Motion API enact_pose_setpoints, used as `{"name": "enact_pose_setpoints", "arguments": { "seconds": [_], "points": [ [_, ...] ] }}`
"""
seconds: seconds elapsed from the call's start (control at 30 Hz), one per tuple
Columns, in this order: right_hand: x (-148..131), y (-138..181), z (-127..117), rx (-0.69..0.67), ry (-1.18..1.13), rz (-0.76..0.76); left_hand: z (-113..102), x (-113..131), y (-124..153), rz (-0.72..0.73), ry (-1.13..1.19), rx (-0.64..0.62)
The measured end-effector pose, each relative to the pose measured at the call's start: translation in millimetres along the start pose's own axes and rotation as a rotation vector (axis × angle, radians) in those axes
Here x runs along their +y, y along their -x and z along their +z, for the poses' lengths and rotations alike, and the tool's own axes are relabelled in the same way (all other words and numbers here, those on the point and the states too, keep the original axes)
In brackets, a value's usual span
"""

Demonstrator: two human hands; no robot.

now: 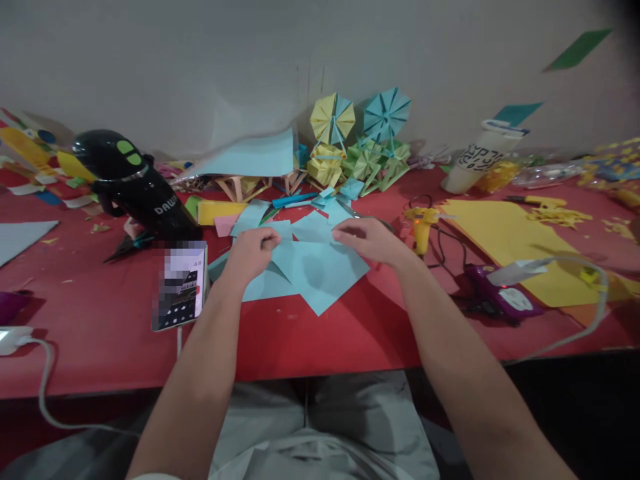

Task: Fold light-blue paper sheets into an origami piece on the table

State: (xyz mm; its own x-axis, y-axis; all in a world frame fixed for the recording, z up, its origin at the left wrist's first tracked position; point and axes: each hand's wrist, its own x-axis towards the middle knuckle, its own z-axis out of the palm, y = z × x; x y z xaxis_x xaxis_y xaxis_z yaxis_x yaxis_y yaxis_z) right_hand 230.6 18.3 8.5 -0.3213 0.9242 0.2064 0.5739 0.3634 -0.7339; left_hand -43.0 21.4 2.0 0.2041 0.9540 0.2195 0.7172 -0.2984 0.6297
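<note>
Blue paper (pixel 321 272), far edge between left hand (pixel 254 251), right hand (pixel 370 241)

Single head-worn view, facing forward and down, close over red table (pixel 320 347)

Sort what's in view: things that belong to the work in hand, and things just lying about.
Likely part of the work:
- light-blue paper sheet, between the left hand and right hand
- yellow glue gun, probably

Apparently just lying about:
- black bottle
- phone
- white cup with black markings
</note>
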Motion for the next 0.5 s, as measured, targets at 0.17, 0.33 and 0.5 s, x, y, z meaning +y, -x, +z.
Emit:
{"name": "enact_pose_setpoints", "arguments": {
  "seconds": [0.17,0.33,0.5],
  "points": [
    [-7.3,1.5,14.4,-0.183,0.072,-0.035,5.2,3.3,0.7,0.031,-0.022,-0.068],
    [-6.2,0.9,19.0,-0.187,0.06,-0.076,6.3,9.8,3.3,0.054,-0.121,-0.055],
    [-15.7,1.2,25.4,-0.192,0.063,-0.096,17.0,26.9,8.4,0.192,-0.216,0.001]
  ]
}}
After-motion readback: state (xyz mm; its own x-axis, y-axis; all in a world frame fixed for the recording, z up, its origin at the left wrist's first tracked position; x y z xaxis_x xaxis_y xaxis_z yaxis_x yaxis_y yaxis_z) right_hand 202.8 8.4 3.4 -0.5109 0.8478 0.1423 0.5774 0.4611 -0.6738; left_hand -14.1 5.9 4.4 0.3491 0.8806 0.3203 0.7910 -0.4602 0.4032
